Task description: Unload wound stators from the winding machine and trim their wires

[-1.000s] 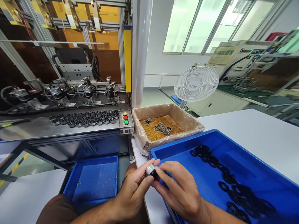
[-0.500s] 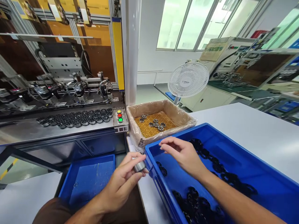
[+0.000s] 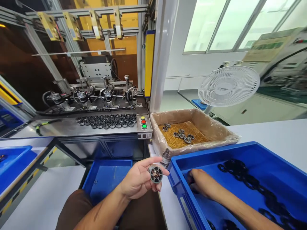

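Observation:
In my left hand (image 3: 139, 180) is a round stator core (image 3: 156, 181) with a silver rim and dark spokes. My thumb and fingers grip its edge, and its open face is toward me. My right hand (image 3: 200, 181) reaches down inside the blue bin (image 3: 213, 155), close to its left wall. Dark pieces lie at its fingertips, but the fingers are mostly hidden, so I cannot tell whether they grip one. Black spoked rings (image 3: 236, 169) lie in a heap and a trail across the bin floor.
A plastic-lined carton (image 3: 203, 127) behind the bin holds several stator cores (image 3: 182, 135). To the left, rows of cores (image 3: 107, 121) sit on the machine's metal ledge beside a button box (image 3: 144, 127). A fan (image 3: 227, 86) stands behind. A lower blue tray (image 3: 107, 175) holds one ring.
My right hand has gone from above the bin's edge down into it. My left hand has turned the stator core face-on. The view has swung left.

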`<action>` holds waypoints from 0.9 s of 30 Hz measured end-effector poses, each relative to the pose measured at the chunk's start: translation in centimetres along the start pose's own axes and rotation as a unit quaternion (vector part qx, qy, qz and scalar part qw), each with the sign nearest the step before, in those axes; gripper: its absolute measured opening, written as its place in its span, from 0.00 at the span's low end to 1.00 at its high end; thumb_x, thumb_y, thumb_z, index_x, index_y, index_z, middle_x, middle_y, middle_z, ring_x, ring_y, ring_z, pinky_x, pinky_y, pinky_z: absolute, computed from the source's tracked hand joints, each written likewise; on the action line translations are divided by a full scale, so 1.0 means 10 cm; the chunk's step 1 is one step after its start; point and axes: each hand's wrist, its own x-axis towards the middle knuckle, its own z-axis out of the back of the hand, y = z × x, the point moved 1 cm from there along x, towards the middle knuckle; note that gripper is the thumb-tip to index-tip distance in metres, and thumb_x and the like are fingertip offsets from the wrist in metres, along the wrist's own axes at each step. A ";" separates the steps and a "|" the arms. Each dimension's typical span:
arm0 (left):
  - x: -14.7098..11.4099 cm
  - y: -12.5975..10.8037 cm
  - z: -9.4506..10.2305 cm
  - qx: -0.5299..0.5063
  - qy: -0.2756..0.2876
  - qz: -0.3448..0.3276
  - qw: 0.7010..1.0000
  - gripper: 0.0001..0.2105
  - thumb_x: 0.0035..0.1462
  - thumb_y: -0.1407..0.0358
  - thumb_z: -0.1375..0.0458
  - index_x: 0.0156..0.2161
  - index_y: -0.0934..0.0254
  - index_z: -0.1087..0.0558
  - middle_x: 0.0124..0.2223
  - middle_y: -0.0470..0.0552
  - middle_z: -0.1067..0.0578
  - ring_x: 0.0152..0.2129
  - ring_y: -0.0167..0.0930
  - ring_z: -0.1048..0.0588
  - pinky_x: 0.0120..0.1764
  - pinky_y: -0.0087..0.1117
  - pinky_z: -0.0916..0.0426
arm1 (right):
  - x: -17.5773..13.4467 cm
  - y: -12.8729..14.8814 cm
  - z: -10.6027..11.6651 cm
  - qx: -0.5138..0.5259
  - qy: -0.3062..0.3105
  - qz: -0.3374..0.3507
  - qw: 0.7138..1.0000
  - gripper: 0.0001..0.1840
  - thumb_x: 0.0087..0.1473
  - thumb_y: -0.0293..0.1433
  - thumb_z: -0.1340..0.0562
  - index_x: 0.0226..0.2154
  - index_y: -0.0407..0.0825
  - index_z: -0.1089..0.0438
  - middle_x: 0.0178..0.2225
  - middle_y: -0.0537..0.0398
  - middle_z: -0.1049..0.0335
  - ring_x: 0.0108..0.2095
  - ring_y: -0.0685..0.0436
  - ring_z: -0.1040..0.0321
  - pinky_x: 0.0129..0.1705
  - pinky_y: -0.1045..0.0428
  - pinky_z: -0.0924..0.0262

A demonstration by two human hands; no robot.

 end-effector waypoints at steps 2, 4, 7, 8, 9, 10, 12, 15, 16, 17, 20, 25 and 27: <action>-0.01 0.00 0.01 -0.021 0.002 0.005 1.000 0.24 0.46 0.55 0.30 0.48 0.65 0.23 0.43 0.60 0.20 0.22 0.25 0.24 0.22 0.20 0.37 | -0.05 0.03 0.17 0.005 -0.019 0.014 1.000 0.10 0.42 0.19 0.37 0.20 0.49 0.30 0.22 0.56 0.26 0.28 0.43 0.27 0.29 0.53 0.42; -0.01 0.00 0.01 -0.033 0.002 0.007 0.999 0.23 0.46 0.56 0.30 0.46 0.67 0.23 0.44 0.62 0.20 0.22 0.25 0.24 0.21 0.20 0.37 | -0.12 0.07 0.31 0.011 -0.036 0.032 0.999 0.08 0.47 0.22 0.38 0.23 0.50 0.28 0.26 0.55 0.23 0.30 0.43 0.26 0.32 0.53 0.39; 0.01 0.02 0.01 -0.042 0.007 0.011 0.999 0.22 0.47 0.57 0.30 0.46 0.67 0.22 0.44 0.62 0.19 0.22 0.26 0.23 0.21 0.20 0.35 | -0.22 0.11 0.43 0.043 -0.098 0.079 0.991 0.07 0.52 0.28 0.39 0.28 0.51 0.25 0.30 0.55 0.20 0.31 0.43 0.24 0.34 0.51 0.34; 0.01 0.02 0.00 -0.043 0.009 0.011 0.999 0.22 0.47 0.57 0.30 0.45 0.67 0.22 0.44 0.62 0.19 0.22 0.26 0.23 0.21 0.20 0.35 | -0.26 0.13 0.45 0.062 -0.138 0.107 0.983 0.07 0.53 0.29 0.39 0.30 0.51 0.25 0.31 0.55 0.20 0.31 0.42 0.24 0.34 0.51 0.32; 0.02 0.02 0.00 -0.043 0.011 0.011 0.999 0.21 0.47 0.58 0.30 0.45 0.66 0.22 0.44 0.61 0.19 0.22 0.26 0.23 0.22 0.20 0.35 | -0.29 0.15 0.46 0.083 -0.185 0.140 0.969 0.07 0.54 0.31 0.39 0.31 0.52 0.24 0.31 0.55 0.20 0.30 0.42 0.23 0.33 0.50 0.31; 0.02 0.02 0.00 -0.040 0.009 0.011 0.999 0.21 0.47 0.58 0.29 0.45 0.66 0.22 0.44 0.61 0.19 0.23 0.26 0.22 0.22 0.20 0.34 | -0.33 0.18 0.47 0.103 -0.237 0.175 0.950 0.07 0.54 0.32 0.39 0.32 0.52 0.24 0.30 0.54 0.20 0.29 0.42 0.23 0.32 0.50 0.30; 0.03 0.01 -0.01 -0.025 -0.006 0.007 1.000 0.21 0.46 0.59 0.29 0.45 0.66 0.22 0.43 0.61 0.19 0.23 0.26 0.22 0.24 0.21 0.32 | -0.43 0.27 0.47 0.135 -0.332 0.228 0.905 0.07 0.56 0.33 0.39 0.34 0.51 0.24 0.32 0.53 0.20 0.30 0.42 0.23 0.32 0.50 0.28; 0.03 0.03 -0.05 0.013 -0.029 0.000 1.000 0.23 0.39 0.63 0.25 0.43 0.66 0.21 0.41 0.60 0.18 0.24 0.27 0.22 0.27 0.25 0.29 | -0.62 0.49 0.47 0.174 -0.428 0.288 0.839 0.06 0.58 0.29 0.39 0.36 0.51 0.26 0.32 0.52 0.24 0.31 0.45 0.25 0.32 0.52 0.28; 0.03 0.04 -0.07 0.028 -0.034 -0.001 0.999 0.25 0.36 0.65 0.24 0.43 0.66 0.22 0.41 0.59 0.18 0.25 0.28 0.22 0.29 0.26 0.28 | -0.69 0.57 0.47 0.186 -0.438 0.307 0.824 0.06 0.58 0.27 0.39 0.37 0.52 0.26 0.31 0.52 0.26 0.30 0.46 0.26 0.31 0.53 0.29; 0.02 0.05 -0.09 0.043 -0.038 0.001 0.998 0.26 0.34 0.67 0.24 0.43 0.66 0.22 0.40 0.59 0.18 0.26 0.29 0.22 0.31 0.27 0.27 | -0.74 0.64 0.47 0.196 -0.437 0.325 0.815 0.08 0.58 0.25 0.40 0.37 0.52 0.27 0.30 0.53 0.27 0.30 0.47 0.27 0.31 0.53 0.29; 0.00 0.10 -0.17 0.088 -0.033 0.007 0.996 0.29 0.30 0.72 0.23 0.44 0.65 0.21 0.40 0.56 0.18 0.30 0.31 0.22 0.36 0.31 0.26 | -0.85 0.78 0.45 0.216 -0.405 0.361 0.812 0.11 0.58 0.21 0.42 0.40 0.51 0.30 0.31 0.53 0.27 0.31 0.47 0.27 0.31 0.53 0.29; -0.01 0.17 -0.30 0.128 -0.025 -0.020 0.991 0.25 0.33 0.69 0.24 0.42 0.67 0.20 0.33 0.52 0.20 0.30 0.30 0.23 0.37 0.31 0.26 | -0.89 0.78 0.41 0.197 -0.397 0.373 0.815 0.16 0.57 0.19 0.42 0.44 0.50 0.29 0.32 0.52 0.28 0.33 0.47 0.28 0.33 0.52 0.29; -0.02 0.18 -0.32 0.147 -0.039 -0.034 0.988 0.25 0.33 0.68 0.24 0.42 0.67 0.20 0.32 0.52 0.20 0.29 0.30 0.23 0.37 0.31 0.26 | -0.90 0.76 0.40 0.187 -0.404 0.368 0.816 0.18 0.56 0.18 0.42 0.46 0.51 0.29 0.33 0.52 0.28 0.33 0.46 0.28 0.33 0.52 0.29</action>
